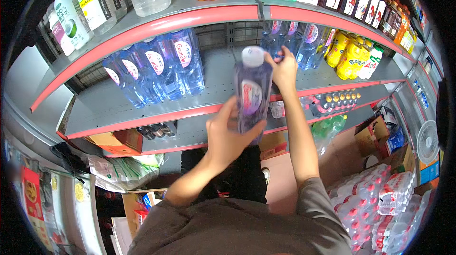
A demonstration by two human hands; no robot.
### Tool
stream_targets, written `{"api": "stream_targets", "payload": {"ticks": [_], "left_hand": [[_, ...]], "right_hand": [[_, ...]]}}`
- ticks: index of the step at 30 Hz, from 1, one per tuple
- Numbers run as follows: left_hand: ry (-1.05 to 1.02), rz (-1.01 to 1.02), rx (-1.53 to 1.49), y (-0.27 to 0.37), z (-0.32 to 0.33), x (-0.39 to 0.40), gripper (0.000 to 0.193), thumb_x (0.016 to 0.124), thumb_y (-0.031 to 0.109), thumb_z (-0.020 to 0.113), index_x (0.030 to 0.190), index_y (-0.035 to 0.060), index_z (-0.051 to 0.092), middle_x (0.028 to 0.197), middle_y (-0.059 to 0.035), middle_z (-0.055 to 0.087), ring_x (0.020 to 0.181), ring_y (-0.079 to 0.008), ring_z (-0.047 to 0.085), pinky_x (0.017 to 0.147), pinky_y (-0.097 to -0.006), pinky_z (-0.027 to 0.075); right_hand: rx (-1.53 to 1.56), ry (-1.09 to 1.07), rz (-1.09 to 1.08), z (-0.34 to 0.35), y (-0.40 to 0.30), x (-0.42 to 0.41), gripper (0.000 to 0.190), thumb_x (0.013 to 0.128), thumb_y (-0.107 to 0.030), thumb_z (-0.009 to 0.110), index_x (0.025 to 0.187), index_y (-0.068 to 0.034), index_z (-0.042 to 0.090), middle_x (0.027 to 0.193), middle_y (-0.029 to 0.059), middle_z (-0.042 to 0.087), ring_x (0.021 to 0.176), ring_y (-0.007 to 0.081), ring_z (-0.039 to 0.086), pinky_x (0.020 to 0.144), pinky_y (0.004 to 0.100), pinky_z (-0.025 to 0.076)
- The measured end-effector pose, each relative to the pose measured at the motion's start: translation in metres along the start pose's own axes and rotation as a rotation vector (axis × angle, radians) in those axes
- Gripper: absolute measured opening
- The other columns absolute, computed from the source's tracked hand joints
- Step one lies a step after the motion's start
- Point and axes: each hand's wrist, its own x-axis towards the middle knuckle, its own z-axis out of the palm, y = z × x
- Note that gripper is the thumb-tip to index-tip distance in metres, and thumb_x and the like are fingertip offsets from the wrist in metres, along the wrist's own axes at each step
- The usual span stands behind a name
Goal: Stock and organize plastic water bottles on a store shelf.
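Note:
My left hand grips the lower part of a large clear plastic water bottle with a white cap and an oval label. The bottle is upright in front of the shelf and slightly blurred. My right hand is beside the bottle's shoulder, over the middle shelf, its fingers curled. Whether it touches the held bottle or one behind is hidden. Beyond it stand similar blue-tinted bottles. More of these water bottles stand in rows on the same shelf to the left.
Yellow drink bottles stand at the right. The upper shelf's red front edge overhangs the middle shelf. Shrink-wrapped bottle packs fill the floor at lower right. Cardboard boxes and a white fan are at far right.

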Motion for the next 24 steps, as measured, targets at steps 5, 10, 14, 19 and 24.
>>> {"api": "stream_targets", "payload": {"ticks": [5,10,14,19,24], "left_hand": [[-0.033,-0.129,-0.002,0.011,-0.037,-0.041,0.059,0.074,0.007,0.091,0.124,-0.0072,0.063,0.105,-0.0163,0.077,0.095,-0.0169,0.075,0.077,-0.0302,0.062],[-0.064,-0.168,-0.076,-0.002,-0.058,-0.057,0.056,0.073,0.001,0.090,0.123,-0.0039,0.066,0.103,-0.0079,0.077,0.087,-0.0064,0.069,0.066,-0.0201,0.054],[-0.149,-0.263,-0.181,-0.016,-0.064,-0.067,0.057,0.074,-0.011,0.083,0.127,-0.0050,0.062,0.113,-0.0108,0.075,0.103,-0.0156,0.071,0.085,-0.0280,0.057],[-0.140,-0.349,-0.312,-0.034,-0.064,-0.082,0.059,0.074,-0.017,0.079,0.129,-0.0068,0.061,0.115,-0.0126,0.074,0.104,-0.0178,0.071,0.089,-0.0311,0.057],[-0.015,-0.312,-0.370,-0.040,-0.065,-0.085,0.055,0.075,-0.007,0.087,0.125,-0.0028,0.065,0.107,-0.0074,0.076,0.085,-0.0050,0.067,0.063,-0.0183,0.051]], "right_hand": [[-0.315,0.060,0.113,0.032,-0.029,0.025,0.077,0.072,-0.051,0.089,0.108,0.011,0.062,0.108,0.0302,0.066,0.098,0.0472,0.067,0.087,0.0518,0.055],[-0.420,0.146,0.117,0.054,-0.013,0.037,0.076,0.075,-0.045,0.088,0.118,0.006,0.053,0.113,0.0268,0.063,0.101,0.0438,0.068,0.086,0.0490,0.058],[-0.382,0.136,0.124,0.054,-0.008,0.043,0.077,0.073,-0.036,0.089,0.122,0.007,0.048,0.112,0.0281,0.064,0.099,0.0460,0.069,0.087,0.0493,0.058],[-0.234,0.021,0.127,0.036,-0.013,0.043,0.084,0.068,-0.037,0.092,0.123,0.007,0.046,0.108,0.0323,0.067,0.100,0.0487,0.068,0.089,0.0511,0.057],[-0.325,0.066,-0.019,0.010,-0.035,0.001,0.078,0.060,-0.042,0.093,0.116,0.002,0.062,0.106,0.0240,0.069,0.099,0.0434,0.068,0.087,0.0510,0.055]]}}
